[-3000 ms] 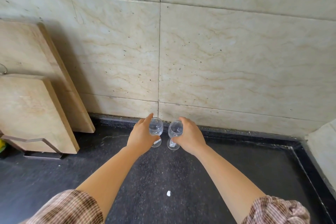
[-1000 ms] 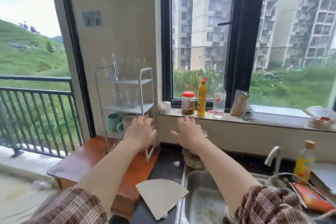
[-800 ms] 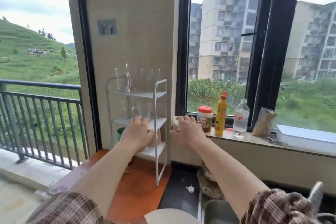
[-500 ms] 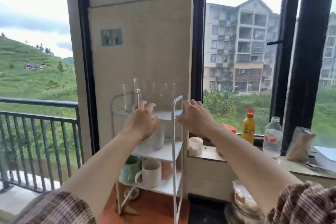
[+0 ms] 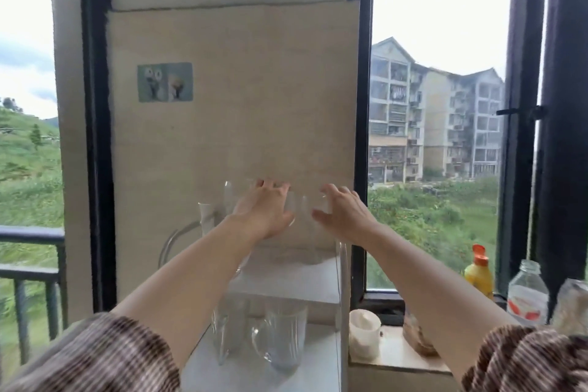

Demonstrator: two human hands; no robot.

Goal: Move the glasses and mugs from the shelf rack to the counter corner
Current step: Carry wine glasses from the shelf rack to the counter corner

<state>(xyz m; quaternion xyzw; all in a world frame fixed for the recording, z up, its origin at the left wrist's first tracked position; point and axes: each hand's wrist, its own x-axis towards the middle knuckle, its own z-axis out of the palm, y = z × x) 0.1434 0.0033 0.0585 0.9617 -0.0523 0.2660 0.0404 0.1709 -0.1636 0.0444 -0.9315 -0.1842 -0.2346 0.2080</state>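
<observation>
A white shelf rack [image 5: 296, 280] stands against the beige wall panel. Several clear glasses stand on its top tier. My left hand [image 5: 265, 210] reaches around one clear glass [image 5: 291, 210] there, fingers spread over it; whether it grips is unclear. My right hand [image 5: 343, 213] hovers with fingers apart beside another clear stemmed glass [image 5: 313, 232], which is faint against the wall. A tall clear jug [image 5: 206, 219] stands at the top tier's left. On the tier below stand a clear glass mug [image 5: 281, 337] with a handle and a tall clear glass [image 5: 227, 325].
On the window sill to the right stand a small white cup [image 5: 364, 336], a yellow squeeze bottle [image 5: 477, 274], a clear plastic bottle [image 5: 526, 293] and a bag [image 5: 572, 305]. A black railing [image 5: 31, 251] runs outside at the left. The black window frame [image 5: 361, 137] borders the rack.
I turned from the counter corner, where two glasses were set down, to the shelf rack. Both empty hands have risen from the lower tiers to the glasses on the top tier.
</observation>
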